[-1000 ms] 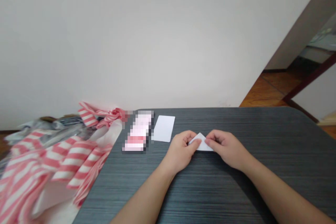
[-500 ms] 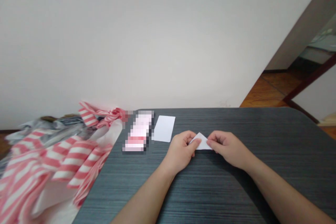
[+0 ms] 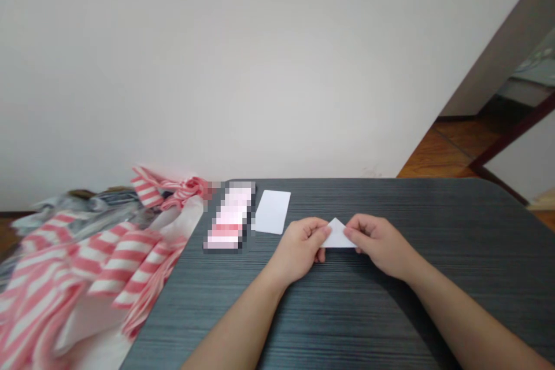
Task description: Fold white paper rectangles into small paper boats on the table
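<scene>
Between my two hands is a small piece of folded white paper (image 3: 337, 236), triangular with its point away from me. My left hand (image 3: 302, 248) pinches its left side, thumb on top and fingers curled beneath. On the right side my right hand (image 3: 380, 241) grips it with thumb and bent forefinger. The lower edge of the paper runs straight across, just above the dark table (image 3: 347, 312). Parts of the paper are hidden under my fingers.
A white rectangular sheet or card (image 3: 273, 212) lies beyond my left hand. Left of it is a blurred-out pink and white item with a dark edge (image 3: 229, 217). Red-and-white striped cloth (image 3: 117, 260) is heaped off the table's left side. A pale wall (image 3: 277, 69) stands behind.
My left thumb has shifted slightly on the paper, and the triangle now sits a little further right with a straighter lower edge. Both hands keep their grip.
</scene>
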Tool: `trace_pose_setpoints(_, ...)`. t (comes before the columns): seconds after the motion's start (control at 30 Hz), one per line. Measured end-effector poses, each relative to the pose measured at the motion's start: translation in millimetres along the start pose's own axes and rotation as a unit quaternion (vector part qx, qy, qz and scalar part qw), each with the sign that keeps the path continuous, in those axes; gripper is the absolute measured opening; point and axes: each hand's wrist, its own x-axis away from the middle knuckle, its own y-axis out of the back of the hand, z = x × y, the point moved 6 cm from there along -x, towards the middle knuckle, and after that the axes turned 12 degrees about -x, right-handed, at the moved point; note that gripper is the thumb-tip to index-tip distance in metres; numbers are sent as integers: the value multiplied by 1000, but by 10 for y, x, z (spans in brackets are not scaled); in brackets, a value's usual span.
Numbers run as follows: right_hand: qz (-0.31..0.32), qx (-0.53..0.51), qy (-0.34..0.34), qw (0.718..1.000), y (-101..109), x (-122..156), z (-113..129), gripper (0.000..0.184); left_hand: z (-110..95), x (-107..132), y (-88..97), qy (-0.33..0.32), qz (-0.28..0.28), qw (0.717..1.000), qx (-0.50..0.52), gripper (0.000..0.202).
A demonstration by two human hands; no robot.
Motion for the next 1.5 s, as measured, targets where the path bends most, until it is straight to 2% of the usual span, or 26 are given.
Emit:
trace_pose_setpoints(0.2,3,-3,-9,1000,-3,3,5,23,45,-2,14,-7,-9,1000,-24,35)
trace_pose_setpoints(0.47,-6,-29,-24,999,15,3,-31,24,48,-13,17,-14,-12,1000,5,36)
trace_pose_setpoints(0.63,20,-41,-40,998,-22,23,-27,22,15,1,15,-7,-19,999,38,34)
trace_pose_setpoints(0.77,33,-22,-44,998,-81,46,16,21,-80,19,51,-24,-40,999,-27,26)
trace_pose_setpoints(0.9,32,-18,-48,998,-105,48,18,20,-126,29,93,-32,-67,994,-76,28)
trace_pose_setpoints(1.07,24,-33,-36,999,-71,37,15,21,-36,23,18,9,-18,1000,-2,31)
trace_pose_setpoints(1.23,23,-38,-28,999,-55,18,-48,21,-23,19,-11,-1,9,1000,-12,34)
trace_pose_setpoints(1.33,34,-77,6,996,-77,14,-61,11,-27,13,6,2,-2,1000,-9,33)
trace_pose_setpoints(1.43,51,-94,56,993,-86,39,-9,24,-28,6,12,3,-9,1000,5,33)
trace_pose_setpoints(1.5,63,-41,91,993,-84,63,51,24,-19,1,12,5,-13,1000,11,34)
